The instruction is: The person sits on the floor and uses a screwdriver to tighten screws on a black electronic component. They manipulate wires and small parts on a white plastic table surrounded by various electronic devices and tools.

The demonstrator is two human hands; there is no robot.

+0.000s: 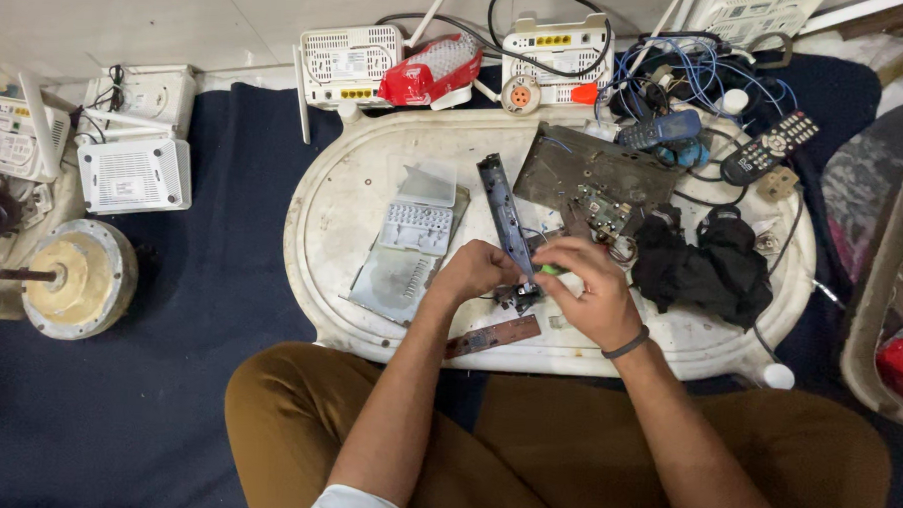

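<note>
A long dark plastic panel strip (506,218) is clamped in the left hand (474,272), rising beyond it over the white oval bench (343,195). A green-handled tool (551,271) is gripped by the right hand (592,291). A slip could likely gouge the strip's small fitting.

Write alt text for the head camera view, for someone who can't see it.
Seen from above, a seated person's left hand grips a long dark plastic strip while the right hand holds a green-handled tool against its near end, over a white oval tray cluttered with electronics parts. White routers, cables and remote controls lie around it.
</note>
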